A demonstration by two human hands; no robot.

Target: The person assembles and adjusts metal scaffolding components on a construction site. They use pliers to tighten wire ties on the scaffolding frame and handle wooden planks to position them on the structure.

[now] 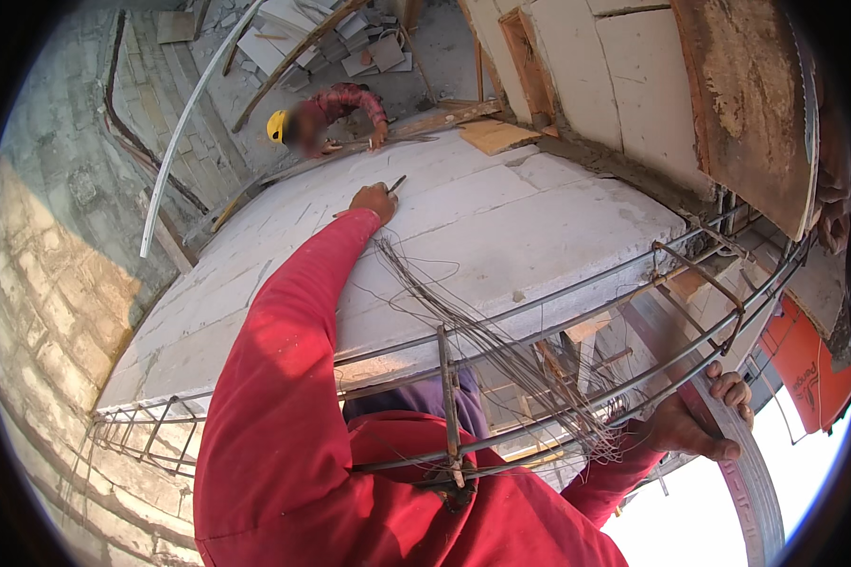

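My left hand [376,202], at the end of a long red sleeve, rests over the white block surface. Its fingers are closed on a slim dark tool [397,184] whose exact kind I cannot make out. At the lower right, my right hand [695,425] is wrapped round a long grey plank [749,491], thumb on one side and fingers on the other. A bundle of thin tie wire [487,331] drapes from the blocks over the steel bars between my hands. The rebar cage [444,397] runs along the block surface's near edge, crossing in front of my body.
Across the white blocks [463,222], a co-worker [326,118] in a yellow helmet leans with both hands at the far edge. A wooden board [496,135] lies there. A block wall [615,85] and a large brown panel [742,104] rise at the right. Block rubble [326,42] lies behind.
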